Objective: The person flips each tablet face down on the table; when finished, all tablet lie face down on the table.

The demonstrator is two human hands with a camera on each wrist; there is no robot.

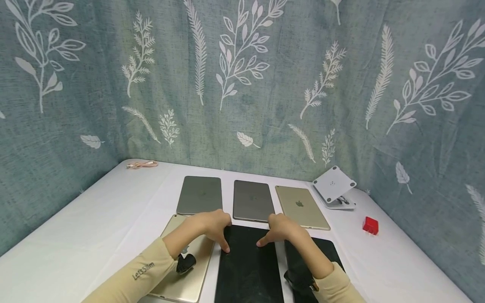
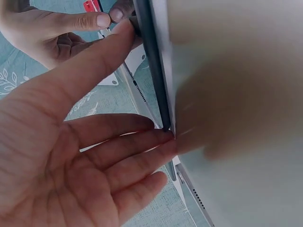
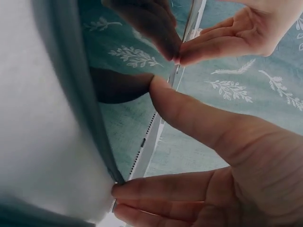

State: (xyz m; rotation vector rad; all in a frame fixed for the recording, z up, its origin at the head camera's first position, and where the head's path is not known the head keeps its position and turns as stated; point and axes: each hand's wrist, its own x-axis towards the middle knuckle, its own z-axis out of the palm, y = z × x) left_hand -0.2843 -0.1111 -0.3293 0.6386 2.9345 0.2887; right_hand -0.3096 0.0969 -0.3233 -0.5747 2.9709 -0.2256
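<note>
A black tablet [image 1: 248, 269] lies screen up at the near middle of the white table, between my two hands. My left hand [image 1: 214, 223] grips its left side near the far corner, thumb on the glass and fingertips at the edge. My right hand [image 1: 282, 229] holds the opposite side the same way. From the left wrist, the tablet's dark edge [image 2: 154, 61] runs between thumb and fingers. The right wrist view has the right thumb [image 3: 180, 104] pressed on the glossy screen, mirrored in it, with the fingers at the side edge.
Beneath my left forearm lies a gold tablet [image 1: 189, 282]; another black one [image 1: 326, 248] is under my right. Farther back are two grey tablets, a gold tablet [image 1: 303, 214] and a folding metal stand [image 1: 333, 183]. A red charger [image 1: 370, 225] sits right, a coiled cable [image 1: 141, 164] far left.
</note>
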